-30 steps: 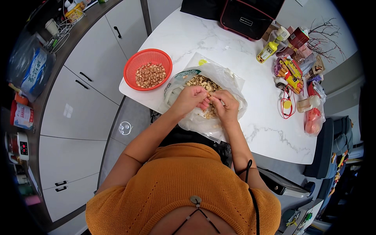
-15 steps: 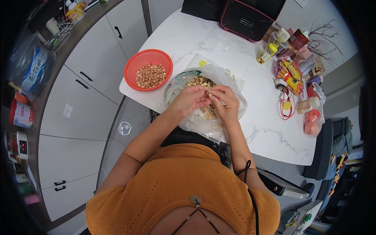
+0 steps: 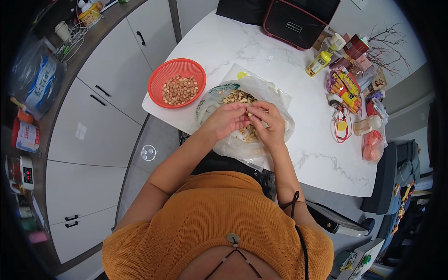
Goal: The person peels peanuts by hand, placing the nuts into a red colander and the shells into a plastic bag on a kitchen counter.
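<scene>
Over the mouth of the translucent plastic bag [image 3: 235,148], your left hand [image 3: 226,120] and right hand [image 3: 270,124] meet, fingertip to fingertip or nearly so. Your right grip is pinching a small pale peanut piece [image 3: 250,114] between thumb and fingers. Your left grip is drawn in at the same point, with its fingers curled toward your palm; whether it also bears on the piece, you cannot tell from this view. Whether the piece is shell or kernel is likewise too small to determine.

Beneath your hands, the bag lies open on the white marbled counter [image 3: 317,140], near the edge closest to you. It contains broken peanut shells [image 3: 239,96], visible beyond and between your hands.

To the left of the bag, just beside it, a round red plastic colander [image 3: 161,74] rests at the counter's edge. Reddish-brown peanut kernels [image 3: 180,90] cover its base.

Toward the far edge, note the black appliance [image 3: 295,25] with red trim. Along the right side, well apart from your hands, locate the yellow bottle [image 3: 318,64], the yellow-and-red food packet [image 3: 349,91] and the red cable [image 3: 337,130].
</scene>
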Demonstrator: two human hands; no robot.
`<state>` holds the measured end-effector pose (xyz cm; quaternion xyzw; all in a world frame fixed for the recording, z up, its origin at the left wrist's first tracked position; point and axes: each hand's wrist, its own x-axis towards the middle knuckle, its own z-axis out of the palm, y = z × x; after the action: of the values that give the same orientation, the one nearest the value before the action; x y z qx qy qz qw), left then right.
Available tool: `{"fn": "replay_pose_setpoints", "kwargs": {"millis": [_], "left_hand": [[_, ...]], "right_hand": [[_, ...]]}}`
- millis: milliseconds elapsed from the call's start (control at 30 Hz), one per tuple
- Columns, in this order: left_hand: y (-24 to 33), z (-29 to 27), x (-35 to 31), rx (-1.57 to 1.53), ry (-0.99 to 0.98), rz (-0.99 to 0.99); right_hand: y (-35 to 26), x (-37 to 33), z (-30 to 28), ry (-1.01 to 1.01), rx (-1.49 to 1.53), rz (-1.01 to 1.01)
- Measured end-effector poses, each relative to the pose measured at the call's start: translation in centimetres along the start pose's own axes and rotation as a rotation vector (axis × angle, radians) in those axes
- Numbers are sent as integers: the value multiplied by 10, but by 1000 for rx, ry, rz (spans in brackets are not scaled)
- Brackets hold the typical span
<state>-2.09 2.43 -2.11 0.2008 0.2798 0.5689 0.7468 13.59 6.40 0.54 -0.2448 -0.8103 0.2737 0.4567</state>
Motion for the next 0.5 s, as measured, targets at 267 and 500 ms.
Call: {"fn": "replay_pose_setpoints", "kwargs": {"millis": [267, 500], "left_hand": [[-3, -3, 1, -143, 8, 25], [-3, 3, 1, -242, 0, -4]], "right_hand": [[-1, 0, -2, -14, 13, -12], [-2, 0, -1, -15, 47, 16]]}}
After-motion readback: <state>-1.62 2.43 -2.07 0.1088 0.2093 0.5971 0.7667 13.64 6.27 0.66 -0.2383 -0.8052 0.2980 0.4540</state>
